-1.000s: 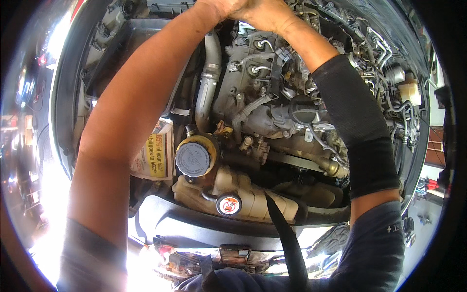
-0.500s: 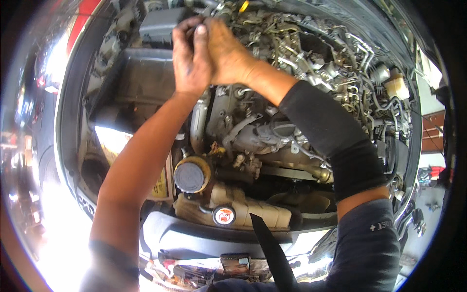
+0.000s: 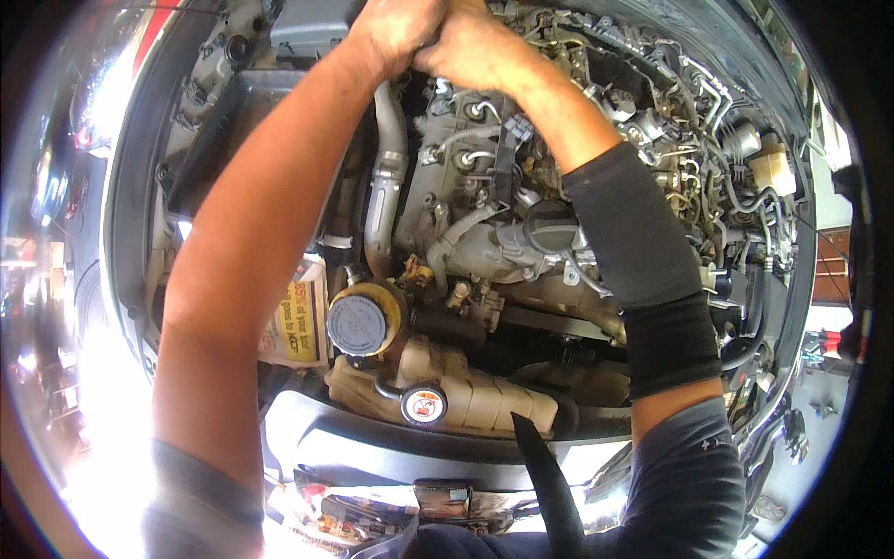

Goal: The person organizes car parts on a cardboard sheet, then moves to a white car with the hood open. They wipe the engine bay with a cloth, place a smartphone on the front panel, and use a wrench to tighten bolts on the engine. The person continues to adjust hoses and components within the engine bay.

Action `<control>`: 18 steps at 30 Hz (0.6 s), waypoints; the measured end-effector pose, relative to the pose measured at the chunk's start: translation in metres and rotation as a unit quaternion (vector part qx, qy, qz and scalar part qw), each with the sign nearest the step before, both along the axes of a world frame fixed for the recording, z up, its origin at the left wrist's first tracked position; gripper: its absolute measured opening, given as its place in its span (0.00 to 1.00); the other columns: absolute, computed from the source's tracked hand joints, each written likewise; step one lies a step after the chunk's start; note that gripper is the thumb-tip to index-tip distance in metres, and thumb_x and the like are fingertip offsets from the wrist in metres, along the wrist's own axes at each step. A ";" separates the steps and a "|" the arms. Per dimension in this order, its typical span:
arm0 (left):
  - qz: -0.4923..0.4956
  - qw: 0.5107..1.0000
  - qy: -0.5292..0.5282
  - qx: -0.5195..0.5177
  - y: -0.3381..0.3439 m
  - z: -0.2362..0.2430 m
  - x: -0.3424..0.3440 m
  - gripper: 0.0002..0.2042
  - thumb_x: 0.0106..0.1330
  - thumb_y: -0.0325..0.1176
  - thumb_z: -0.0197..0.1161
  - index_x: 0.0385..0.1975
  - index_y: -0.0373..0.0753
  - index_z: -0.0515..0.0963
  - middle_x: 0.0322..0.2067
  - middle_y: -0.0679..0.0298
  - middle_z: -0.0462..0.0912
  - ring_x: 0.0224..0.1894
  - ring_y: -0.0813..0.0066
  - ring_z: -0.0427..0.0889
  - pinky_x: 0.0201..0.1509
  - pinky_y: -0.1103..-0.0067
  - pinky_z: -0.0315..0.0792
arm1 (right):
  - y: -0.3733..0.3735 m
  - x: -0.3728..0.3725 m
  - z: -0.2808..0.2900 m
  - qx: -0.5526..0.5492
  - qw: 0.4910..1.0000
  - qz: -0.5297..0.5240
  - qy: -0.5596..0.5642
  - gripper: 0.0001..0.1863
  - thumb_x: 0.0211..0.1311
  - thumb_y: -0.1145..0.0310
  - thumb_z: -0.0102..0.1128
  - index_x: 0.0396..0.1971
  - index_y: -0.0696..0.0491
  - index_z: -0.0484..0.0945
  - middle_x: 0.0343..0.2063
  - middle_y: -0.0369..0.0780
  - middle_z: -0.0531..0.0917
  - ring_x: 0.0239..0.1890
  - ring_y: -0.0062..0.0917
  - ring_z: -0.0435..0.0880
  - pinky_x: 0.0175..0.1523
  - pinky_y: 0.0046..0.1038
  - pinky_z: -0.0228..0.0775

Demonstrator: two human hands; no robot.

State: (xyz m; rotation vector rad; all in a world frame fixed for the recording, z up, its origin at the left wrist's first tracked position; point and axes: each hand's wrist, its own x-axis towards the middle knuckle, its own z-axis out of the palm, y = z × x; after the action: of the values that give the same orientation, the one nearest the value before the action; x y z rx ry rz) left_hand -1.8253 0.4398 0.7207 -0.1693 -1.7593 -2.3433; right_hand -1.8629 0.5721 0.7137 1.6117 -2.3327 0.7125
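Reaching deep over the engine (image 3: 484,196), both hands sit pressed together at the far end of the bay. The left hand (image 3: 396,33) is curled, its fingers folded toward the right hand (image 3: 470,47), which lies knuckles-up just beside and touching it. Whatever they work on is hidden under the palms and cut by the top edge, so I cannot tell whether either hand grips a part or only pushes on it.

Just below the hands runs the pale intake pipe (image 3: 386,177), then the engine's top with its tubes and a black strap (image 3: 506,158). Nearer the person, under the right forearm's black sleeve (image 3: 643,252), sits the dark oil cap (image 3: 551,225). Closest to the body are the yellow-rimmed reservoir cap (image 3: 358,321) and the small radiator cap (image 3: 424,405), both well apart from the hands.

Against half a second ago, the hands appear higher and more cropped, and the left fingers no longer stand spread and visible; the wrists have closed together. A second ago they were likewise joined at the top edge. I judge that the same spot at the back of the engine is under effort throughout, not yet let go.
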 end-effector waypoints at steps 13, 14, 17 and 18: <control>-0.012 0.914 0.363 -0.183 -0.015 -0.020 -0.033 0.24 0.77 0.36 0.63 0.70 0.34 0.75 0.52 0.54 0.87 0.51 0.64 0.86 0.51 0.70 0.82 | 0.011 0.005 -0.001 -0.050 0.994 -0.069 -0.067 0.55 0.62 0.57 0.72 0.82 0.65 0.52 0.81 0.67 0.55 0.84 0.62 0.53 0.90 0.47 0.46; 0.008 0.970 0.195 -0.142 -0.010 -0.012 -0.037 0.26 0.77 0.36 0.63 0.72 0.33 0.74 0.54 0.54 0.87 0.54 0.64 0.86 0.55 0.69 0.81 | 0.013 0.001 -0.004 -0.066 0.992 -0.066 -0.080 0.57 0.62 0.56 0.73 0.83 0.66 0.50 0.81 0.67 0.54 0.84 0.62 0.53 0.90 0.47 0.47; -0.022 0.987 0.029 -0.154 0.003 0.014 -0.032 0.33 0.77 0.44 0.66 0.74 0.27 0.71 0.60 0.50 0.86 0.59 0.60 0.85 0.63 0.66 0.79 | 0.017 -0.010 -0.014 -0.067 0.990 -0.107 -0.063 0.58 0.62 0.55 0.75 0.83 0.65 0.50 0.81 0.66 0.54 0.84 0.62 0.53 0.89 0.46 0.48; -0.055 0.976 0.027 -0.207 0.002 0.024 -0.029 0.34 0.77 0.47 0.65 0.74 0.26 0.72 0.62 0.49 0.85 0.60 0.59 0.85 0.65 0.65 0.78 | 0.013 -0.011 -0.020 -0.145 0.983 -0.103 0.042 0.51 0.64 0.56 0.73 0.81 0.62 0.59 0.78 0.64 0.62 0.83 0.59 0.58 0.88 0.47 0.51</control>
State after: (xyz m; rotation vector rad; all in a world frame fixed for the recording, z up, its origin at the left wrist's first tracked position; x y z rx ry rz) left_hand -1.8539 0.4418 0.7445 -0.3986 -2.2401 -1.9833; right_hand -1.8736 0.5850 0.6939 1.2317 -2.1749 0.8711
